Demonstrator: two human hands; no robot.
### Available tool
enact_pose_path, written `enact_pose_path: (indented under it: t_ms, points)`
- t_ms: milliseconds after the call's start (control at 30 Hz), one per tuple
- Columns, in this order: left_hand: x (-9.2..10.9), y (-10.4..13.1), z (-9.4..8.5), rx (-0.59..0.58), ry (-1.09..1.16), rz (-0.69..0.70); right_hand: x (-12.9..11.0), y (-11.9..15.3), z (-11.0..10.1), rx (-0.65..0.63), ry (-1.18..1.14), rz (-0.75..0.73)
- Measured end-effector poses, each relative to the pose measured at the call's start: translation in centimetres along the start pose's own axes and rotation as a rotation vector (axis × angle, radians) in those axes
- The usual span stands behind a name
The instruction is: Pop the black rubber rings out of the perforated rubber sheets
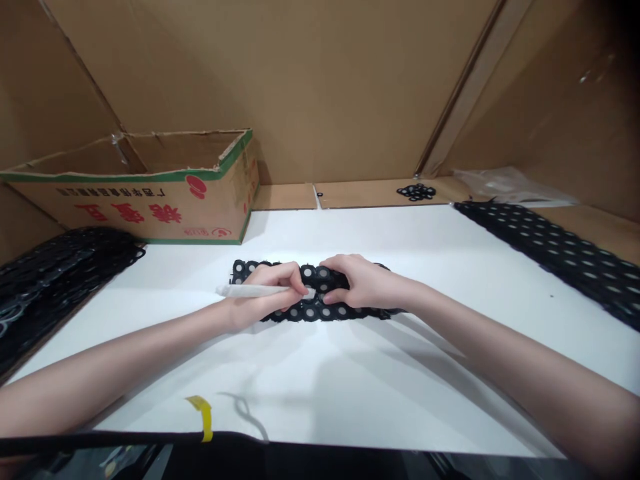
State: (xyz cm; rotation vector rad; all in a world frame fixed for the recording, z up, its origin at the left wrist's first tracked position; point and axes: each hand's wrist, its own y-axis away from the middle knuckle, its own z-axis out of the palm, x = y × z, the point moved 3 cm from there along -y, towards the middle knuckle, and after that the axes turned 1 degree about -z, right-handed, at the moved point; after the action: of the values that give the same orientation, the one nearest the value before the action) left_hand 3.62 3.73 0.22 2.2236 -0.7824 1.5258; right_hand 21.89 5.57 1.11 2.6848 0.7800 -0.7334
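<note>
A strip of joined black rings (311,312) lies across the white work surface in front of me. My left hand (265,293) is closed around a slim white pen-shaped tool (253,291), its tip touching or just over the rings near the strip's middle. Just right of that tip, my right hand (363,283) grips the strip between thumb and fingers, the thumb on the nearer side. Its palm and fingers hide part of the right half. White shows through the ring centres.
An open-topped cardboard box (165,207) stands back left, beside a heap of black ring pieces (65,280). A black ring mesh (555,250) lies at right, near clear plastic (515,185). Loose black rings (417,192) sit at the back. Yellow tape (205,419) marks the front edge.
</note>
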Motion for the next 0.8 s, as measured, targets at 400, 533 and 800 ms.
enact_pose_path:
  t_ms: [400, 533, 800]
  points:
    - [0.87, 0.42, 0.71, 0.021, 0.072, -0.034, -0.61, 0.03, -0.13, 0.013, -0.006, 0.07]
    - [0.68, 0.31, 0.74, 0.007, 0.088, -0.025, -0.56, -0.02, 0.02, 0.026, -0.003, 0.075]
    - [0.25, -0.11, 0.92, -0.091, 0.106, -0.08, -0.58, 0.15, 0.09, -0.008, -0.025, 0.072]
